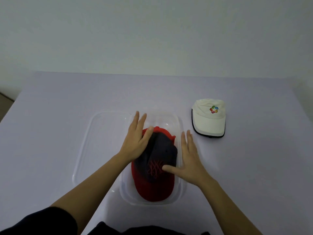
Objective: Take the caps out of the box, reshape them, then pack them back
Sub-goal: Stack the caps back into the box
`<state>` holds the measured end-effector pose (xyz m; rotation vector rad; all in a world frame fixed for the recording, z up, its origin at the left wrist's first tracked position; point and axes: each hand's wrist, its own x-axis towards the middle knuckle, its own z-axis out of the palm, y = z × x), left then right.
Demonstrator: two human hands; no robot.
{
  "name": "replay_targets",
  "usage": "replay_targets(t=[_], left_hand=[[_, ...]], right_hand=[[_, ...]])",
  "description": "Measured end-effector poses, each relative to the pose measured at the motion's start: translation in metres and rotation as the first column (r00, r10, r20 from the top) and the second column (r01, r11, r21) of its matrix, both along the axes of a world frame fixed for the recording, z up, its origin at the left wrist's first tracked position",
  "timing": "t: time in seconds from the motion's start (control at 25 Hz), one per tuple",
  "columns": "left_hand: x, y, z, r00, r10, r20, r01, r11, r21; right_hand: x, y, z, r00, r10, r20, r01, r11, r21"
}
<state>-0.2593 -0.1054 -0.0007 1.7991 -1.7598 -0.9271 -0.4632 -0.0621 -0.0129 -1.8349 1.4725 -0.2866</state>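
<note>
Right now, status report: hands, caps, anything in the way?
Hands: left hand flat on red cap, right hand thumb touching it. Cap sits in box; white cap out beside it. Nothing in the way.

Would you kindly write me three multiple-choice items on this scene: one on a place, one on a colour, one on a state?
1. Where is the white cap? A. on the table, right of the box B. in the box C. in a hand
2. The boxed cap's brim is: A. green B. red C. yellow
3. The hands are: A. fists B. gripping the white cap C. open, fingers straight
Answers: A, it lies outside the box; B, red shows at the near wall; C, left hand and right hand show straight fingers.
</note>
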Motion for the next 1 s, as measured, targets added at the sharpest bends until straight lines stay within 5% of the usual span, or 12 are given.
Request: replay_targets(t=[0.16,0.36,0.48,0.68,1.0], left_hand=[[-0.053,-0.049,0.024,0.990,-0.123,-0.062,0.122,0.992,-0.016],[-0.125,-0.123,0.015,0.960,-0.250,-0.124,0.266,0.955,0.130],[-0.151,-0.161,-0.003,0.954,-0.289,-0.074,0.298,0.931,0.209],[-0.174,-0.195,-0.033,0.931,-0.292,-0.220,0.355,0.864,0.356],[-0.186,-0.210,-0.044,0.875,-0.299,-0.380,0.449,0.797,0.404]], right_hand=[[-0.042,-0.040,-0.009,0.919,-0.376,0.121,0.389,0.914,-0.112],[-0.110,-0.103,-0.031,0.821,-0.566,0.075,0.571,0.813,-0.116],[-0.142,-0.130,-0.041,0.823,-0.567,0.037,0.567,0.823,0.007],[-0.145,-0.136,-0.067,0.861,-0.502,0.079,0.488,0.860,0.146],[-0.143,-0.125,-0.079,0.849,-0.497,0.179,0.488,0.868,0.094]])
